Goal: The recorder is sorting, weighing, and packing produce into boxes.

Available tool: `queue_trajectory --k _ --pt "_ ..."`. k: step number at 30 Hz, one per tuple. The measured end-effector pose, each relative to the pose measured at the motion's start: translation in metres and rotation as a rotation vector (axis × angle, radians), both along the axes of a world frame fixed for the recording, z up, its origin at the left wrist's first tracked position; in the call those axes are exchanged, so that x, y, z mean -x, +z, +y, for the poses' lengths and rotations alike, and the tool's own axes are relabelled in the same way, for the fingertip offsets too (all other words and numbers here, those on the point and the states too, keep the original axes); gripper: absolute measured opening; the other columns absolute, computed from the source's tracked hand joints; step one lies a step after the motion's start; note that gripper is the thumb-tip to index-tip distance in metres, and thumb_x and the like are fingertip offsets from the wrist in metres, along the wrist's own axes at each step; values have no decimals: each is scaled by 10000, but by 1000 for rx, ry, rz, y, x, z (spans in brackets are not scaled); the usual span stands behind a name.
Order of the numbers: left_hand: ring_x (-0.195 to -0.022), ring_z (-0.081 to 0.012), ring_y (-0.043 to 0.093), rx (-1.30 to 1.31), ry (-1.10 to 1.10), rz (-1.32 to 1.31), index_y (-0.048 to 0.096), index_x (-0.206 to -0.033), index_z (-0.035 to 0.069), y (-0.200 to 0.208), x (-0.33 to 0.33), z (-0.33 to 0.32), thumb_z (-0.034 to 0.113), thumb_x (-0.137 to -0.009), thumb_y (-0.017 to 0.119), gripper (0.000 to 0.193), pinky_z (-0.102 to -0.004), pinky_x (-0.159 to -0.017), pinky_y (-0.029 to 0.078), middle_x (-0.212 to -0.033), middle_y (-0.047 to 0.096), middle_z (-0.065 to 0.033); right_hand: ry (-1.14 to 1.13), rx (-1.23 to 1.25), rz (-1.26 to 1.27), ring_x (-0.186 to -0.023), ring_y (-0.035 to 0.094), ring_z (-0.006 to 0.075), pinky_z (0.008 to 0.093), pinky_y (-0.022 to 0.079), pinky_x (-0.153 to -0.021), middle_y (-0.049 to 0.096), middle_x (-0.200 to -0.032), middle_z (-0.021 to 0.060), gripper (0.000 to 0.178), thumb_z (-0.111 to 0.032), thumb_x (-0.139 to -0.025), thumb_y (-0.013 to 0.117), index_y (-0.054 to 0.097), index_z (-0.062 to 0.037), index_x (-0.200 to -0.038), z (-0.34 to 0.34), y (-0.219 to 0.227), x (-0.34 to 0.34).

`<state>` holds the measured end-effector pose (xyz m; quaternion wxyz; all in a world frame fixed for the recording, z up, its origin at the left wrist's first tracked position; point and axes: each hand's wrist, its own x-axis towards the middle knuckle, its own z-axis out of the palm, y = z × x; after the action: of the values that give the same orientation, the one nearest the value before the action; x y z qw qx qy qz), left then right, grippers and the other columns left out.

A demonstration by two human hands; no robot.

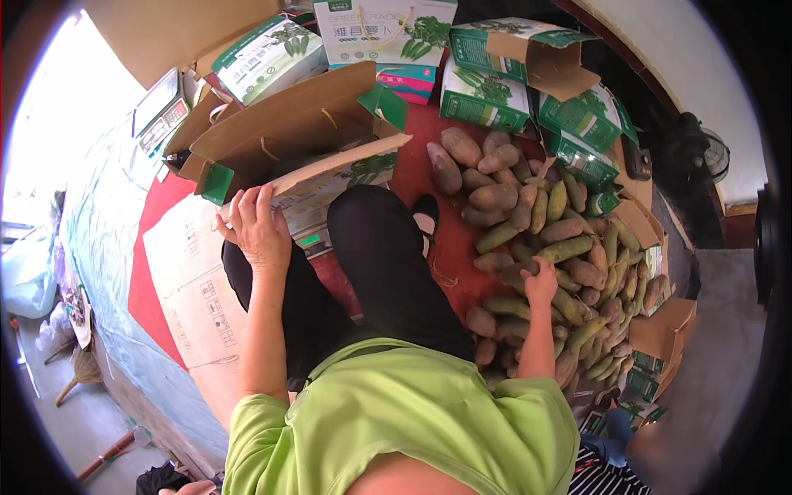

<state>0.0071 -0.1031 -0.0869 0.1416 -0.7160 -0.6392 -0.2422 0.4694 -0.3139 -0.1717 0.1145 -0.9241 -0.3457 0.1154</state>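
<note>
My left hand (pixel 260 228) lies with spread fingers on the near flap (pixel 342 163) of an open carton (pixel 293 124) with rope handles. The carton stands before my knees, and its inside is mostly hidden by the flap. On my right, a large heap of long radishes (pixel 569 249), some green and some brownish with soil, covers the red ground sheet. My right hand (pixel 540 282) reaches into the heap's left side, its fingers closed round a dark brownish radish (pixel 513 275). That radish still lies among the others.
Printed green-and-white cartons (pixel 386 31) line the back, and more (pixel 582 115) stand behind the heap. A scale (pixel 159 111) sits at the back left. Flattened cardboard (pixel 194 280) lies to my left. A small fan (pixel 697 148) is at far right, and another person (pixel 610 470) at lower right.
</note>
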Motion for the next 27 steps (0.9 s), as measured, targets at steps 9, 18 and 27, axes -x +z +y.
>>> queue_trajectory --k 9,18,27 --pt "-1212 -218 442 -27 -5 -45 593 -1163 182 4 -4 2 55 -737 645 448 -540 -1094 88 -1161 540 11 351 -847 249 -1013 569 205 320 457 -875 580 -1087 82 396 -59 -749 721 593 -26 -1122 114 141 41" --pt "-1226 -224 433 -21 -21 -46 568 -1203 186 2 -3 -2 60 -708 660 520 -542 -1107 96 -1171 529 -11 669 -1118 798 -962 569 117 264 472 -827 603 -1046 27 378 -20 -730 734 610 -47 -1087 220 204 155" --pt "-1211 -203 444 -13 -13 -13 564 -1199 197 -1 2 -2 58 -704 658 523 -553 -1095 110 -1169 528 6 731 -910 566 -977 592 180 292 498 -782 579 -1177 85 376 -99 -792 697 604 -56 -1154 283 148 206"
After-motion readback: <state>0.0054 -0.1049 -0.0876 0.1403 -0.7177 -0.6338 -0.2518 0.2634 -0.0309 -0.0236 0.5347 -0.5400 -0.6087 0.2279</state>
